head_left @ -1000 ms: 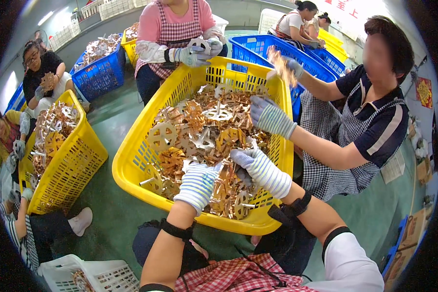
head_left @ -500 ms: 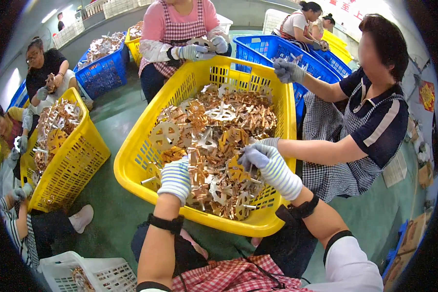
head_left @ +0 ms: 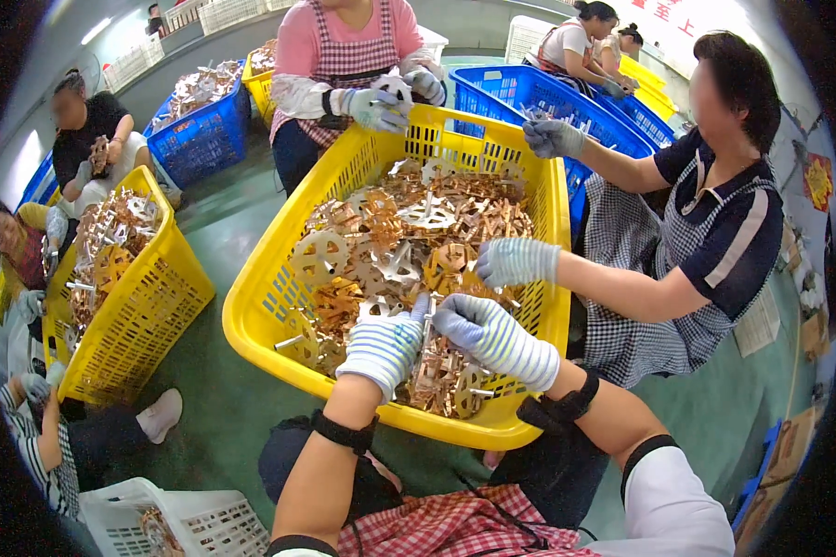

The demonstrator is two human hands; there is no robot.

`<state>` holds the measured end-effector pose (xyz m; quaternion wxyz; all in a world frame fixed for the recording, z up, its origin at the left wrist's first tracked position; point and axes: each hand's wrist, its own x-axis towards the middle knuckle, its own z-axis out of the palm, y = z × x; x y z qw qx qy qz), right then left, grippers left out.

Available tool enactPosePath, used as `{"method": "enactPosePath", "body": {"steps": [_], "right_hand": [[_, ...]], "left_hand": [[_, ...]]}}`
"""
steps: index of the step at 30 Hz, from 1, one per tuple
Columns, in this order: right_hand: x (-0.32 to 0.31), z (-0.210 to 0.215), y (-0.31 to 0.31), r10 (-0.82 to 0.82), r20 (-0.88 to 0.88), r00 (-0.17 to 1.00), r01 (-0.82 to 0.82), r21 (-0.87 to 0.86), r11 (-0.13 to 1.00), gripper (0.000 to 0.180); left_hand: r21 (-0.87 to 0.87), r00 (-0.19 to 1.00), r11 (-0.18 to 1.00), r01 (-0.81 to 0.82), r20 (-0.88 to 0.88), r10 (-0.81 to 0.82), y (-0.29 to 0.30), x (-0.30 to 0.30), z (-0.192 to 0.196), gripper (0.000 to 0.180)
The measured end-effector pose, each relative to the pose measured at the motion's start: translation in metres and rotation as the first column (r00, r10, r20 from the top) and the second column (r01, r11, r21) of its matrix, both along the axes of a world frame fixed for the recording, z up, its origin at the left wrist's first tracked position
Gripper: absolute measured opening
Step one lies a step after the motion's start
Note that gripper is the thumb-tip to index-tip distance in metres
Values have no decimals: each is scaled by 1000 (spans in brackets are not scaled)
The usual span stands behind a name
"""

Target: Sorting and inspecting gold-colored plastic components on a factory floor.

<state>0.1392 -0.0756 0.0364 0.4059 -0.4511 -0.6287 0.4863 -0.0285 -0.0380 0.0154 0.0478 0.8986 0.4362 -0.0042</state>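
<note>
In front of me a large yellow basket [head_left: 279, 251] holds a heap of stamped metal parts [head_left: 427, 209], copper-coloured and silvery, many of them flat spoked discs. My left hand [head_left: 383, 351], in a white glove with blue stripes, is over the near part of the heap, fingers closed on a silvery metal part [head_left: 428, 323]. Meeting it from the right, my right hand [head_left: 497, 339], gloved alike, pinches the same part near its upper end. Its full shape is hidden by the fingers. A co-worker's gloved hand [head_left: 520, 263] hangs over the heap just beyond my right hand.
A co-worker in a checked apron [head_left: 659, 306] sits at the right; another in pink [head_left: 358, 46] holds a silvery disc across the basket. Blue baskets [head_left: 492, 93] stand behind. Another yellow basket [head_left: 139, 306] of parts is at left, a white crate [head_left: 204, 515] at lower left.
My hands have come together over the near side of the heap, the left moving right and the right moving left. The right co-worker's lower hand now shows apart from mine.
</note>
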Motion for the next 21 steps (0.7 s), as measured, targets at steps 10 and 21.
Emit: {"method": "enactPosePath", "body": {"steps": [10, 21], "right_hand": [[0, 6, -1, -42, -38, 998, 30, -280, 960, 14], [-7, 7, 1, 79, 201, 976, -94, 65, 993, 12]], "left_hand": [[-31, 991, 998, 52, 125, -48, -1, -12, -6, 34], [-30, 997, 998, -48, 59, 50, 3, -4, -9, 35]]}}
